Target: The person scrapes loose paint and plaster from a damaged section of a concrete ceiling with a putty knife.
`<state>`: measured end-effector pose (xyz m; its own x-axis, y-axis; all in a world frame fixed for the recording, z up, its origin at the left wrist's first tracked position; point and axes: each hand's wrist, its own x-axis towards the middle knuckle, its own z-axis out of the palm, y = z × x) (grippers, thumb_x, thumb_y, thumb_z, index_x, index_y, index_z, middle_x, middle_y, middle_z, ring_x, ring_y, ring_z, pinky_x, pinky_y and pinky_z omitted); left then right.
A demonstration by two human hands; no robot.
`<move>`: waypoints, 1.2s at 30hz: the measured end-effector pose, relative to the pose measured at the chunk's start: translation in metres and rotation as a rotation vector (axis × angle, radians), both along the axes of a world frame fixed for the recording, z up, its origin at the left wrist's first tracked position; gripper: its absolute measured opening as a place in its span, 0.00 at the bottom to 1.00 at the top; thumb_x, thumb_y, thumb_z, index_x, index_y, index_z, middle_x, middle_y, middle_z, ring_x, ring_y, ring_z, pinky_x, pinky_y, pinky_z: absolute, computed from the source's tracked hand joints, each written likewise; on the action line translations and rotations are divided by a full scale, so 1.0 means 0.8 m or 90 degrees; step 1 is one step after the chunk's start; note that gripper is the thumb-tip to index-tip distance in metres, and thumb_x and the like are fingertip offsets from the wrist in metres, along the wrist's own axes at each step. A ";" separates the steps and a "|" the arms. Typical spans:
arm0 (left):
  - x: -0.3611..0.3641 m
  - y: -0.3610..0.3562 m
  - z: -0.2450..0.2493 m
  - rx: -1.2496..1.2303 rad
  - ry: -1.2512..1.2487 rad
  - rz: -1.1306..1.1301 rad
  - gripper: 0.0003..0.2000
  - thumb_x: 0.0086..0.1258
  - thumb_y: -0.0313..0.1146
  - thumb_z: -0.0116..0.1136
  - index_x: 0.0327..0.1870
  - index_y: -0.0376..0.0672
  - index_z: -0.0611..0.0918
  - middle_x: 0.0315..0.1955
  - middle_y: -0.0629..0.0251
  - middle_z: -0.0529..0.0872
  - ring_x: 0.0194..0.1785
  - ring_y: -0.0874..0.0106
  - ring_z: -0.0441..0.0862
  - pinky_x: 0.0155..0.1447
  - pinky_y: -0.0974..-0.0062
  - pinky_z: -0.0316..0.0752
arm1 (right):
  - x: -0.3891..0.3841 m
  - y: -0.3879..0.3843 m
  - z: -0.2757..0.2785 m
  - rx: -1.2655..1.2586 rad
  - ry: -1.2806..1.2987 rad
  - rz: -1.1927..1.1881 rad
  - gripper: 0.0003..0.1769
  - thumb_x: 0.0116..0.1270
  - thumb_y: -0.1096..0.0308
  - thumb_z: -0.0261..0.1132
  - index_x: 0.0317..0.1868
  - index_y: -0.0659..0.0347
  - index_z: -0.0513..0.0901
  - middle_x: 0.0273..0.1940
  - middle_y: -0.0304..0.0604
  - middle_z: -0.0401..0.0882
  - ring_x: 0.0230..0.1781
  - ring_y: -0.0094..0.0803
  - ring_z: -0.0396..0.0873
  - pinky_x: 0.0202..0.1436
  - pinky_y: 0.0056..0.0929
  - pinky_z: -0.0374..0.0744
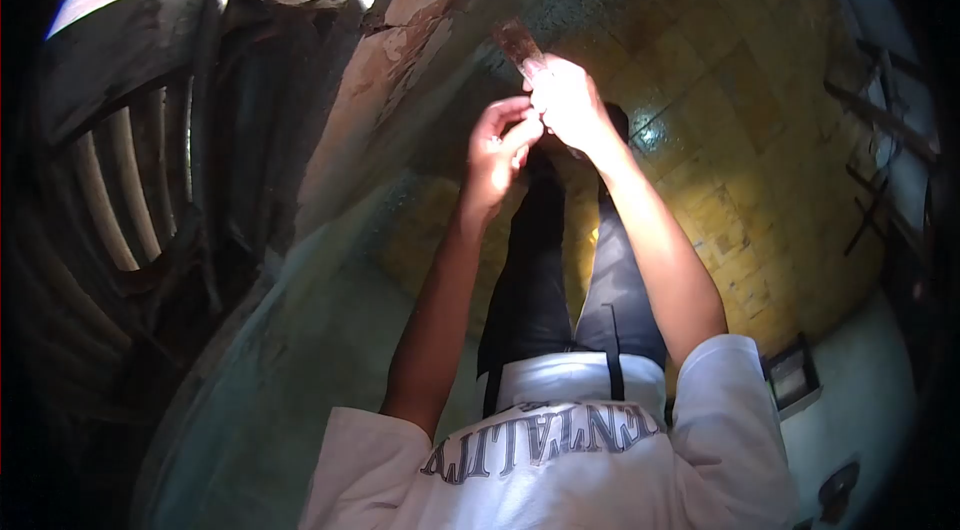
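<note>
My right hand (pixel 568 102), in bright sunlight, is closed around a flat brown strip (pixel 514 38) with a paler, shiny end near my fingers. The strip points up and to the left; its exact kind is not clear. My left hand (pixel 492 158) is just beside it on the left, fingers bent and the thumb and index tips brought together against the right hand's fingers. Whatever lies between those tips is hidden or too small to name. Both hands are raised in front of my dark trousers (pixel 532 265).
A wall with peeling plaster (pixel 385 65) runs along the left, next to a dark wooden window frame with slats (pixel 110 190). The yellowish tiled floor (pixel 740 130) has a shiny patch. Dark bars (pixel 880 120) and a small framed object (pixel 793 377) are at the right.
</note>
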<state>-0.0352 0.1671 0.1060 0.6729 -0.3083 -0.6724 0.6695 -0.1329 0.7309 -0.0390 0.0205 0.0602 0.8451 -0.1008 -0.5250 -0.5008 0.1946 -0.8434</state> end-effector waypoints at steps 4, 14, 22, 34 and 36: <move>0.028 -0.043 -0.018 -0.075 0.004 0.120 0.22 0.78 0.48 0.47 0.59 0.39 0.75 0.41 0.68 0.82 0.25 0.84 0.71 0.25 0.85 0.61 | 0.034 -0.043 0.002 -0.256 -0.009 0.160 0.22 0.73 0.54 0.51 0.39 0.66 0.80 0.31 0.52 0.85 0.35 0.42 0.86 0.39 0.41 0.80; 0.052 -0.103 -0.058 -0.297 -0.039 0.487 0.06 0.77 0.31 0.46 0.47 0.42 0.75 0.39 0.49 0.87 0.20 0.78 0.73 0.24 0.80 0.73 | 0.040 -0.081 0.012 0.220 -0.039 0.235 0.12 0.74 0.61 0.57 0.43 0.63 0.76 0.27 0.36 0.77 0.19 0.17 0.73 0.17 0.17 0.72; 0.057 -0.112 -0.047 -0.258 -0.011 0.417 0.09 0.78 0.38 0.49 0.45 0.42 0.74 0.26 0.67 0.81 0.19 0.81 0.70 0.22 0.82 0.68 | 0.046 -0.091 0.036 0.099 0.029 0.288 0.15 0.73 0.64 0.57 0.53 0.64 0.74 0.24 0.34 0.74 0.15 0.16 0.69 0.15 0.16 0.68; 0.028 -0.096 -0.005 -0.238 -0.049 0.431 0.12 0.78 0.42 0.51 0.36 0.44 0.76 0.20 0.77 0.71 0.16 0.86 0.61 0.20 0.84 0.56 | 0.036 -0.124 0.101 0.346 0.108 0.282 0.11 0.71 0.68 0.55 0.51 0.62 0.75 0.26 0.37 0.77 0.16 0.16 0.71 0.14 0.15 0.67; 0.037 -0.107 -0.001 -0.227 -0.055 0.461 0.12 0.78 0.42 0.51 0.36 0.44 0.76 0.19 0.77 0.71 0.16 0.86 0.60 0.19 0.84 0.56 | 0.046 -0.123 0.098 0.340 0.083 0.297 0.10 0.72 0.69 0.54 0.49 0.63 0.75 0.25 0.38 0.77 0.14 0.17 0.69 0.14 0.16 0.67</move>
